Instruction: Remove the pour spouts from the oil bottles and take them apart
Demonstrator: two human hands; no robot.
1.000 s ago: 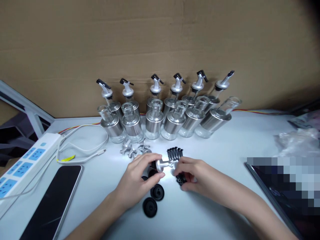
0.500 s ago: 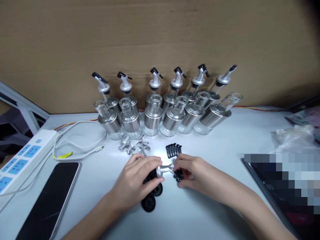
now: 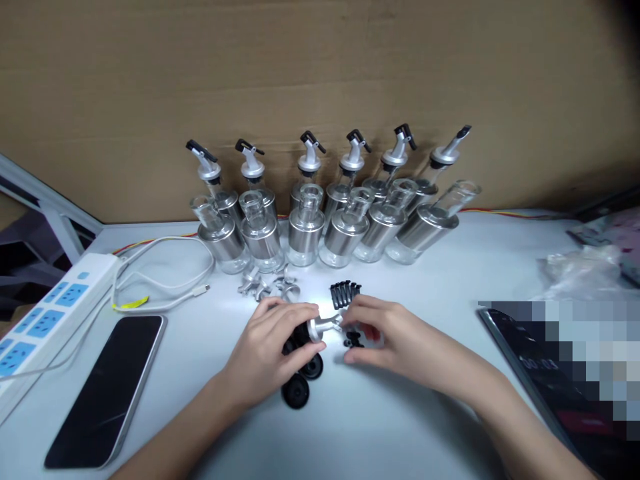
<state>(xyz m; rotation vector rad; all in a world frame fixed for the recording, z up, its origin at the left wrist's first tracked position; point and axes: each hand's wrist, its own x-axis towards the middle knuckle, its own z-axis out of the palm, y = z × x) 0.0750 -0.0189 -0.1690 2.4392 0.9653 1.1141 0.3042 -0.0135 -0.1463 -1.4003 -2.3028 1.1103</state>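
My left hand point(image 3: 273, 343) grips a silver pourer spout point(image 3: 320, 327) by its wide round base, the narrow end pointing right. Black round stoppers point(image 3: 296, 391) lie beneath and below that hand. At the spout's tip are the bent fingers of my right hand point(image 3: 377, 333); whether they pinch a small part is hidden. Small black pieces point(image 3: 354, 339) lie under my right palm. Just behind, several black levers point(image 3: 345, 294) stand in a tidy row. Loose silver spouts point(image 3: 270, 285) are heaped behind my left hand.
Several open glass bottles with steel bands point(image 3: 306, 233) stand in front of a row of bottles with pourers. On the left are a power strip point(image 3: 60, 310), white cable point(image 3: 170, 308) and phone point(image 3: 107, 393). A dark-screened device point(image 3: 530, 373) and plastic bag point(image 3: 583, 270) are at right.
The whole view has shifted slightly. My right fingers have spread a little around the small black pieces, showing more of them. My left hand keeps hold of the spout.
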